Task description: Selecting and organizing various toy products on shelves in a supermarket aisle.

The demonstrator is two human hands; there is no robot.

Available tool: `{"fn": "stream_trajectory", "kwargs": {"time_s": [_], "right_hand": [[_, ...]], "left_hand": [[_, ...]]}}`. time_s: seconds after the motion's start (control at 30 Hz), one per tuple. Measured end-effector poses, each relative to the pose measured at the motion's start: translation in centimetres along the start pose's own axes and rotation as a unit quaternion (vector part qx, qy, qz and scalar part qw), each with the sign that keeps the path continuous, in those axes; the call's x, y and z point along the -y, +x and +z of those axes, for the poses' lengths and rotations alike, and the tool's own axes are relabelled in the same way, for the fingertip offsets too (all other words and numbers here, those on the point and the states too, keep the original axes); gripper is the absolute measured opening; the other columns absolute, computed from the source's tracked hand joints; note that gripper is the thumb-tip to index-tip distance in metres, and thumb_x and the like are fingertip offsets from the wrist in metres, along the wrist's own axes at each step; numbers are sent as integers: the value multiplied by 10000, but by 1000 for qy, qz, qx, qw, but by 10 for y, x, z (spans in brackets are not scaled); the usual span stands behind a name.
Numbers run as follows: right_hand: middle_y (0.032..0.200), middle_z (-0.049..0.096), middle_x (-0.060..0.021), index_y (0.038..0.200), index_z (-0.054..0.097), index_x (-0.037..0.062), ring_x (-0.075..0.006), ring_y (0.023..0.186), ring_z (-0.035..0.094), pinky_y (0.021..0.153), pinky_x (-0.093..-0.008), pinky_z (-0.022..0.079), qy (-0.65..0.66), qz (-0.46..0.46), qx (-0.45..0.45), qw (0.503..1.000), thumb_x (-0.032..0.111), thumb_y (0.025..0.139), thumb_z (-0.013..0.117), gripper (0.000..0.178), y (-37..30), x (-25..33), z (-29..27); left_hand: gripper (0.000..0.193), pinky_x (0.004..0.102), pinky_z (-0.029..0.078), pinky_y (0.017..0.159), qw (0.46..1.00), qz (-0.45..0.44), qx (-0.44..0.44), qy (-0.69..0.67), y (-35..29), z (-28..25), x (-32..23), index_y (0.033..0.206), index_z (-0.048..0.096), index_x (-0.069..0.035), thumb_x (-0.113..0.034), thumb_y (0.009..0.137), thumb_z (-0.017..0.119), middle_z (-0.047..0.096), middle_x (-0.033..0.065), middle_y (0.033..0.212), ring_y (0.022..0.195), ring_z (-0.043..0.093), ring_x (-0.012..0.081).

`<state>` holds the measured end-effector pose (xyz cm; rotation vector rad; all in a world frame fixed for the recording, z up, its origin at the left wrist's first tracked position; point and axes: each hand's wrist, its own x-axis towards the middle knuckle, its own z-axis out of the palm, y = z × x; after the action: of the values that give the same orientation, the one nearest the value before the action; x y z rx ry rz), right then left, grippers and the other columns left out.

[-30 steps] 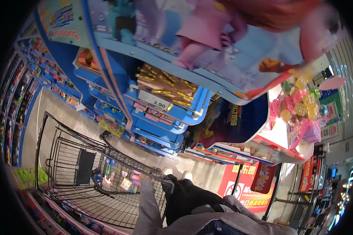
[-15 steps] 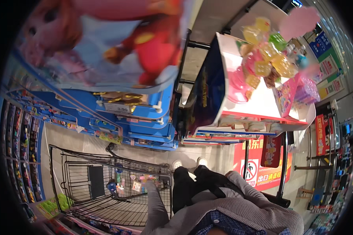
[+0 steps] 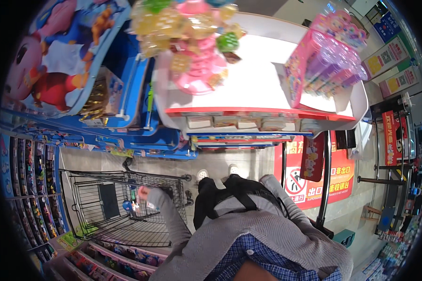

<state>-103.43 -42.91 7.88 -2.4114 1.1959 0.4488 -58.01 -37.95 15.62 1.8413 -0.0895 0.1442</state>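
My left hand [image 3: 144, 192] hangs over the inside of a black wire shopping cart [image 3: 126, 176] at my left side. Its fingers look curled, but they are too small to show clearly, and I cannot make out anything in them. A few small colourful goods [image 3: 130, 205] lie in the cart, partly hidden by the wires and my hand. My right hand [image 3: 266, 178] is low at my right side, mostly covered by the grey sleeve, and its fingers do not show. It is apart from the shelves.
Ahead is a white display shelf [image 3: 262, 61] with a pink tiered stand [image 3: 199, 70] of yellow and green pieces and a pink box [image 3: 309, 65] of purple tubes. A blue rack [image 3: 169, 140] stands left of it. At right are a red floor sign [image 3: 335, 182] and a black post [image 3: 324, 196].
My view has shifted right, so the display shelf stands nearer the middle. My left hand has come into view over the cart, and the cart's handle end is farther from my legs.
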Motion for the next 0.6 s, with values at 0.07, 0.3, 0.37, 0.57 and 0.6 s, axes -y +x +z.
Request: {"fn": "stream_trajectory", "kwargs": {"time_s": [0.07, 0.3, 0.37, 0.57, 0.6], "right_hand": [[773, 576, -133, 807, 590, 59, -247, 736, 558, 641, -322, 444, 62, 16, -56, 996, 79, 674, 450, 194, -6, -16, -1], [822, 571, -114, 830, 573, 58, -221, 775, 547, 676, -292, 438, 81, 36, -91, 992, 73, 673, 437, 208, -23, -57, -15], [813, 572, -112, 834, 570, 53, -226, 760, 546, 676, -298, 436, 73, 21, -107, 991, 82, 673, 438, 210, -24, -63, -14], [658, 562, -110, 802, 574, 100, -211, 646, 552, 583, -316, 436, 362, 117, -240, 893, 102, 682, 490, 146, -15, -79, 11], [640, 557, -107, 803, 572, 100, -202, 636, 548, 574, -312, 432, 398, 153, -238, 873, 115, 688, 494, 140, -13, -74, 3]], "left_hand": [[74, 238, 356, 621, 994, -27, 54, -94, -31, 21, 19, 840, 443, -30, -46, 785, 396, 439, 38, 744, 684, 431, 145], [94, 182, 258, 447, 918, -170, 317, -169, -143, 62, -32, 818, 440, -64, -26, 734, 420, 361, -36, 600, 509, 312, 45], [74, 176, 263, 437, 907, -185, 329, -184, -153, 64, -42, 806, 434, -70, -35, 740, 437, 357, -37, 579, 492, 316, 44], [41, 166, 242, 378, 855, -217, 444, -161, -184, 73, -57, 806, 445, -104, -109, 773, 469, 360, -50, 545, 445, 320, 30], [46, 166, 243, 375, 835, -214, 477, -173, -188, 74, -59, 808, 448, -109, -120, 773, 476, 364, -48, 545, 444, 323, 29]]}}
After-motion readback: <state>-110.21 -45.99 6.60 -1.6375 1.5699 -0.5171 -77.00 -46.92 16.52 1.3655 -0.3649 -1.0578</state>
